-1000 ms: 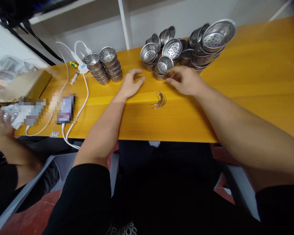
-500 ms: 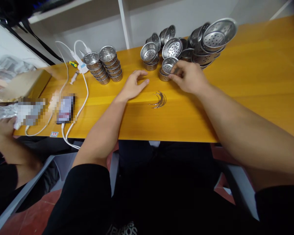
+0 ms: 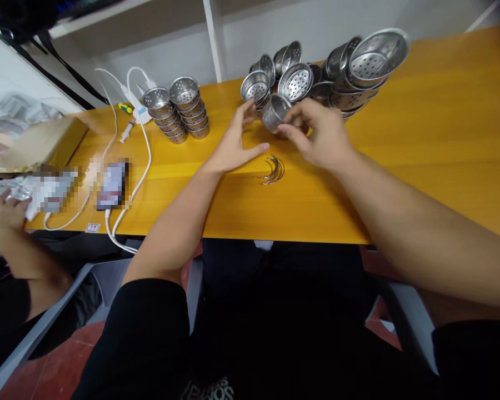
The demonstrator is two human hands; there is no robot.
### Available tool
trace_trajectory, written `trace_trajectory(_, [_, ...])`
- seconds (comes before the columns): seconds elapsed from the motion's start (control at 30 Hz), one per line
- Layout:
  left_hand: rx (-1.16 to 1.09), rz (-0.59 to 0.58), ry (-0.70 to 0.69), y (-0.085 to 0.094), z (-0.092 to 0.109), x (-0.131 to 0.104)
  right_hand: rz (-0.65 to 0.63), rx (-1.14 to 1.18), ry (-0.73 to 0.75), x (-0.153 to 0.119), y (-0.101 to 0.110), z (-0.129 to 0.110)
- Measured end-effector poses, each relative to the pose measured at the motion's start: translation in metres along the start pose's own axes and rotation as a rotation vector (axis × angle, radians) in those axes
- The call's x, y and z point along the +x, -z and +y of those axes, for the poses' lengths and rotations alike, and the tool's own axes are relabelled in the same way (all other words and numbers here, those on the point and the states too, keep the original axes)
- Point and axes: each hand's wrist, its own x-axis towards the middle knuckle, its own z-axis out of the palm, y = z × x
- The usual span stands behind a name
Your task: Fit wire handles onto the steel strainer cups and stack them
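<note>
Between the fingers and thumb of my right hand [image 3: 319,130] is a small perforated metal cup [image 3: 274,113], tilted with its rim toward the upper right. My left hand [image 3: 237,145] is spread just left of that cup, thumb and fingers apart and holding nothing. Below both hands, a small bunch of curved thin metal wires [image 3: 274,170] lies on the table. Behind the held cup are more perforated cups [image 3: 295,82], some of them nested and tilted.
Two stacks of cups [image 3: 184,93] stand left of my hands. Larger cups [image 3: 373,61] lean at the back right. Farther left are a phone [image 3: 113,186], white cables, a syringe [image 3: 127,132], a box [image 3: 41,144] and another person's hand [image 3: 7,214].
My right hand has lifted and tilted the small cup, shifting it left. My left hand has moved right toward it and spread wider.
</note>
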Motion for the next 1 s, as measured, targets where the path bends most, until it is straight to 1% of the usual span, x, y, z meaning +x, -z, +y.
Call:
trace_trajectory(0.07, [0.057,-0.006,-0.043,-0.005,0.013,0.001,-0.044,-0.009,0.025,-0.005,-0.008,-0.014])
trace_trajectory(0.13, [0.102,-0.015,-0.045,-0.009,0.022,0.002,-0.086,0.013,0.027,-0.008,-0.015,-0.022])
trace_trajectory(0.23, [0.1,-0.027,-0.022,-0.009,0.027,0.003,-0.143,0.056,0.017,-0.01,-0.02,-0.02])
trace_trajectory(0.33, [0.062,-0.021,0.006,-0.006,0.026,0.002,-0.19,0.092,0.006,-0.009,-0.021,-0.011])
trace_trajectory(0.5, [0.082,-0.053,-0.028,-0.006,0.018,0.002,-0.16,0.116,0.0,-0.007,-0.021,0.002])
trace_trajectory(0.6, [0.078,-0.065,-0.062,-0.007,0.011,0.003,-0.152,0.125,0.028,-0.007,-0.021,0.003])
trace_trajectory(0.7, [0.074,-0.076,-0.075,-0.007,0.007,0.004,-0.178,0.127,0.044,-0.007,-0.018,-0.001])
trace_trajectory(0.83, [0.06,-0.104,-0.053,-0.006,0.011,0.005,-0.211,0.139,0.027,-0.005,-0.012,-0.005])
trace_trajectory(1.0, [-0.013,-0.094,0.006,-0.003,0.022,0.003,-0.211,0.13,0.058,-0.003,-0.01,-0.003])
